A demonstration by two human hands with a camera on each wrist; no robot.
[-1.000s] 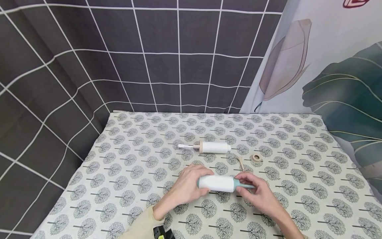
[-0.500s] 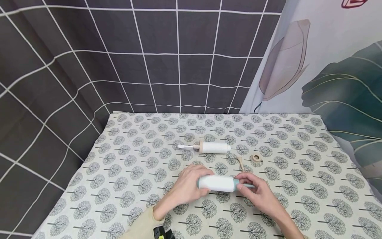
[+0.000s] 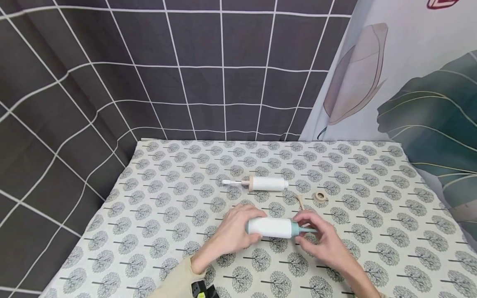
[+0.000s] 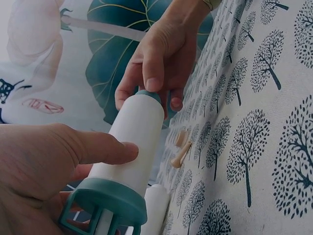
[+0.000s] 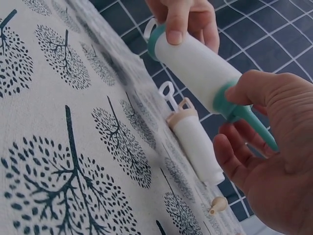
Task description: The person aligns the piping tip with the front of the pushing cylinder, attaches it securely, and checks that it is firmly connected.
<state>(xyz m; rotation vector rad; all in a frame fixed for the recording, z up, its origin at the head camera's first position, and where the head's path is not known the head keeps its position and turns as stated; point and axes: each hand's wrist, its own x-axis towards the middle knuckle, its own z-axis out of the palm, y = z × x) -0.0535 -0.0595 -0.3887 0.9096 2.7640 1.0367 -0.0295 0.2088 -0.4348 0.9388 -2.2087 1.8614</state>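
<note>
A white syringe (image 3: 270, 228) with green ends lies level between my two hands, low over the table. My left hand (image 3: 235, 229) grips its barrel near the plunger end, thumb along the white side in the left wrist view. There, the green flange (image 4: 110, 198) with open handle bars faces the camera. At the other end, my right hand (image 3: 322, 236) pinches the green collar (image 5: 224, 100), its thumb on top in the right wrist view. The long thin green nozzle (image 5: 259, 128) points toward my right palm.
A second white syringe (image 3: 268, 183) with a beige flange and white plunger lies behind my hands. Right of it are a loose beige nozzle (image 3: 300, 203) and a beige ring-shaped cap (image 3: 320, 196). A tree-print cloth (image 3: 156, 248) covers the table; a dark grid curtain (image 3: 201, 49) hangs behind.
My right thumb and fingers have shifted around the collar, the thumb moving down and baring more of the green. The left hand and the things on the table have stayed put.
</note>
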